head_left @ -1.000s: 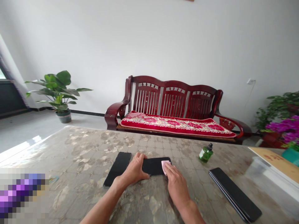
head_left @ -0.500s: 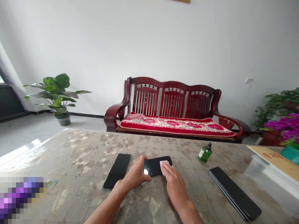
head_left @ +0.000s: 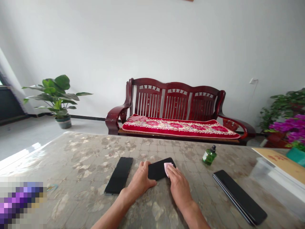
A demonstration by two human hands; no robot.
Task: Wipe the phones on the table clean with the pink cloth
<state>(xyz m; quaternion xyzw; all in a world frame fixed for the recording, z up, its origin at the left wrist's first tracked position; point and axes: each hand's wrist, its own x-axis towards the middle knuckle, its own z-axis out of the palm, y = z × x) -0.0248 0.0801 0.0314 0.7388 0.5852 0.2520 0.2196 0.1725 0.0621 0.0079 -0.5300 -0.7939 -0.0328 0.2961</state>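
Note:
A black smartphone point(head_left: 157, 169) is between my hands, low over the table, its dark screen facing up. My left hand point(head_left: 141, 178) grips its left end, thumb at the near edge and fingers at the far edge. With my right hand point(head_left: 179, 184) I press a small folded pink cloth point(head_left: 168, 167) against the right end of the screen. To the left of my left hand lies a second black smartphone point(head_left: 119, 175), flat on the table.
A small green bottle point(head_left: 209, 156) with a black top stands beyond my right hand. Stacked black phones point(head_left: 239, 197) lie at right, beside a clear plastic box point(head_left: 269, 178). A pixelated purple patch point(head_left: 20, 202) covers the left corner. Behind the table point(head_left: 78, 159) is a wooden bench point(head_left: 176, 105).
The held phone has tilted, its right end swinging slightly away from me, and the bright reflection on its screen is gone. My left hand has shifted a little rightward with it.

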